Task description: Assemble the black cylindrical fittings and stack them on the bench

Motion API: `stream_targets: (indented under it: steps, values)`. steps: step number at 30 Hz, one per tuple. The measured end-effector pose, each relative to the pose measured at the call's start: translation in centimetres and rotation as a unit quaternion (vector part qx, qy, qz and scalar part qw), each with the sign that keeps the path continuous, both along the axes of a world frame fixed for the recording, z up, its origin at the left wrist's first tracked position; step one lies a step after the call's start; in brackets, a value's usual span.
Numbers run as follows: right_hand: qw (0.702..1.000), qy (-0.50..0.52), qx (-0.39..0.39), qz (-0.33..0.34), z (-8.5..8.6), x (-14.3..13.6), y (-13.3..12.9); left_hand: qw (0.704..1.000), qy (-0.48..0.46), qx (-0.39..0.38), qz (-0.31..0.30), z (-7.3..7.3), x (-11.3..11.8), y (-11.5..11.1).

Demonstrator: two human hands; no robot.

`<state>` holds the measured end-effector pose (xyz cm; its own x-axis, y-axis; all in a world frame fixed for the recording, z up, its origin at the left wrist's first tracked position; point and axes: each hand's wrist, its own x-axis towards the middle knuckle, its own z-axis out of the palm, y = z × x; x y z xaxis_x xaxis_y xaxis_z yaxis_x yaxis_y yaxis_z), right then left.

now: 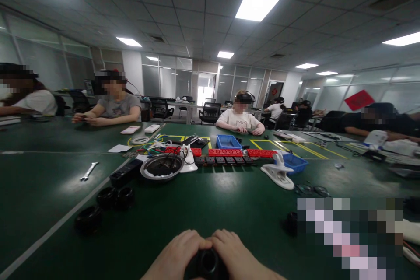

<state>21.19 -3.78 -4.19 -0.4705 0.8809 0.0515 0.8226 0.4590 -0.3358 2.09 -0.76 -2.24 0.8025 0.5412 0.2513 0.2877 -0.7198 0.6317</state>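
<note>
At the bottom middle, my left hand [179, 251] and my right hand [234, 251] are closed around a black part [209, 262] with a round hole facing up. My thumbs and fingers meet over its far side, close to the green tabletop. Its lower portion is cut off by the picture's edge. To the left lie several thick black rings [88, 218] that look like small tyres. Another black object [291, 223] sits to the right, beside a blurred-out patch.
Across the green table [223, 201] stand a metal bowl [162, 167], red strips [225, 152], a blue bin [229, 141], a second blue bin [294, 163] and a white clip stand [278, 173]. A wrench [89, 171] lies left. Several people sit around the table.
</note>
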Motion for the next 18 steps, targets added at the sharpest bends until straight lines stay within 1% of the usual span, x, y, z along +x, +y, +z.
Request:
stream_targets:
  steps: [3,5,6,9,12,14,16,18]
  values:
    - [0.997,0.047,-0.048,0.046,1.7,0.9,-0.3,0.999,-0.004,-0.027,-0.029,0.7,-0.2,0.1]
    - [0.995,0.059,-0.066,0.051,2.4,1.2,-0.5,0.998,-0.010,-0.036,-0.041,1.1,-0.3,0.1]
    - [0.995,0.060,-0.069,0.049,2.5,1.2,-0.5,0.998,-0.011,-0.036,-0.041,1.2,-0.3,0.0]
    - [0.998,0.037,-0.044,0.013,1.7,0.6,-0.5,0.999,0.007,-0.033,-0.020,0.6,-0.2,0.0]
    - [0.998,-0.022,0.005,-0.055,0.4,-0.5,-0.5,0.998,0.032,-0.028,0.044,-0.6,0.1,-0.1]
    - [0.995,-0.053,0.024,-0.085,-0.1,-1.1,-0.6,0.996,0.035,-0.020,0.084,-1.2,0.3,-0.2]
    - [0.993,-0.061,0.032,-0.094,-0.3,-1.3,-0.7,0.996,0.027,-0.008,0.087,-1.3,0.3,-0.3]
    - [0.996,-0.035,0.038,-0.078,-0.3,-1.1,-0.7,0.998,0.017,0.000,0.065,-1.0,0.3,-0.4]
